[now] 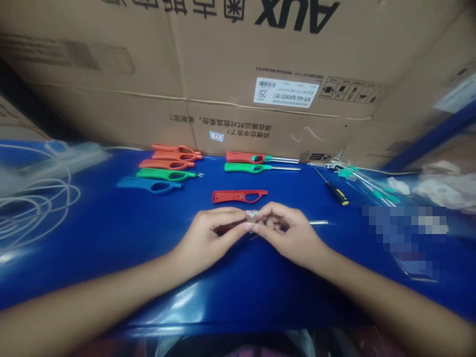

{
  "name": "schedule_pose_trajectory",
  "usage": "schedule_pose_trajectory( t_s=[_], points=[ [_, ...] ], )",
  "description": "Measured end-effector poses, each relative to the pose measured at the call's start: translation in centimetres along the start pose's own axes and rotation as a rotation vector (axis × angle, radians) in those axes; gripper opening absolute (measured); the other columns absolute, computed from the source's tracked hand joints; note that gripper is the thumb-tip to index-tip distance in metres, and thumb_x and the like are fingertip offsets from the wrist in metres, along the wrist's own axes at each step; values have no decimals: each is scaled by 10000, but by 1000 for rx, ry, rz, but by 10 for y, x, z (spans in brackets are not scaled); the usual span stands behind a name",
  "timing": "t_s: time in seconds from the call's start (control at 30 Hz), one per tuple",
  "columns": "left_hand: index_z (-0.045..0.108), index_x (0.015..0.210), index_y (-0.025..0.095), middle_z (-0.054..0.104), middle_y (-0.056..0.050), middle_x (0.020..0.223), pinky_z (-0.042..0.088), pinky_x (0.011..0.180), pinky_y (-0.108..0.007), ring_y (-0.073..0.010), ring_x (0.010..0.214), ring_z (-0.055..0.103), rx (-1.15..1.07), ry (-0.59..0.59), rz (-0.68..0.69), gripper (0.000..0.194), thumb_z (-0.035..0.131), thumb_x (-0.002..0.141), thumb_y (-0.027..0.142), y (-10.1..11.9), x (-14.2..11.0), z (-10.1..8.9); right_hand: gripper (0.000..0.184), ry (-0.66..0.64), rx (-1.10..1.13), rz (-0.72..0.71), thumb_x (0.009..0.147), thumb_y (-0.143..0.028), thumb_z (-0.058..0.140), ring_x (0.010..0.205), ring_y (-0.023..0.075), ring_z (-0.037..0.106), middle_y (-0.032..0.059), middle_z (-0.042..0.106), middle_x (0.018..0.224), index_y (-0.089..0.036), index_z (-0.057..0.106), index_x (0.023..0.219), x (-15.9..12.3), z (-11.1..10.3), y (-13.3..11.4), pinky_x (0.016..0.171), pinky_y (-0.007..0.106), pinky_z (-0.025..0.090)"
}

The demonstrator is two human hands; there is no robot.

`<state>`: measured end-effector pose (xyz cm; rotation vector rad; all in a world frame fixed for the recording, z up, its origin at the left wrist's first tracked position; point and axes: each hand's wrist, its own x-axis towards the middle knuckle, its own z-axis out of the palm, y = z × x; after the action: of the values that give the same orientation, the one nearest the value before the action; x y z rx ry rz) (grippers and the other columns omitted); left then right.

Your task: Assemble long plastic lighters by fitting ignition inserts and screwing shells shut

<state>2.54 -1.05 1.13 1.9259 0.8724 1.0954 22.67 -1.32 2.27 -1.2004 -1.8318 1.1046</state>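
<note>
My left hand (213,228) and my right hand (288,229) meet over the middle of the table, fingers closed. Their thumbs and fingertips pinch a small pale part (252,216) between them, too small to name exactly. Something red shows within the curl of my left hand, mostly hidden. A metal tube (319,222) sticks out beyond my right hand; its other end is hidden. Just past my fingers lies a red lighter casing half (240,196), its trigger loop to the right.
Orange, green and blue lighter casings (167,164) lie at back left, and two lighters with metal tubes (262,168) at back centre. A screwdriver (336,192), green-ended tubes (366,182) and a blurred-out object are right. Coiled white tubing (37,208) lies left. A cardboard box (223,59) walls the back.
</note>
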Motion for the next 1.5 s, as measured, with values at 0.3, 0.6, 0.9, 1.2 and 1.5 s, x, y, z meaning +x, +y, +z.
schedule_pose_trajectory(
  t_s=[0.3,0.6,0.9,1.2,1.5],
  points=[
    [711,967,144,754,-49,873,593,745,-245,-151,775,705,-158,85,-287,257,657,925,391,-8,11,-9,162,-356,-615,-388,973,-273,570,956,180,640,51,664,1125,-242,657,1105,2,-29,15,775,304,479],
    [776,1045,170,765,-66,949,551,690,-240,-158,771,682,55,-78,-198,234,634,942,324,-9,8,-13,103,-292,-489,-327,987,-278,567,786,136,603,28,676,935,-211,641,961,7,-30,20,703,259,445],
    [771,1080,143,791,-63,902,582,699,-240,-143,716,694,-90,-123,-343,259,671,919,319,-14,8,-9,220,-224,-28,-41,897,-387,658,527,84,473,-26,591,642,-172,701,912,19,-34,32,485,205,366],
    [779,1071,154,785,-59,867,564,669,-238,-142,697,677,-75,-145,-347,258,667,925,337,-16,9,-10,250,-261,-34,-87,946,-372,597,697,131,579,48,694,842,-167,734,905,20,-38,31,599,250,448],
    [779,1082,168,780,-39,856,537,666,-211,-118,688,653,-64,-162,-350,237,644,939,302,-15,9,-10,271,-247,-14,2,920,-407,619,599,101,479,22,624,764,-156,717,891,19,-36,34,520,231,362]
  ],
)
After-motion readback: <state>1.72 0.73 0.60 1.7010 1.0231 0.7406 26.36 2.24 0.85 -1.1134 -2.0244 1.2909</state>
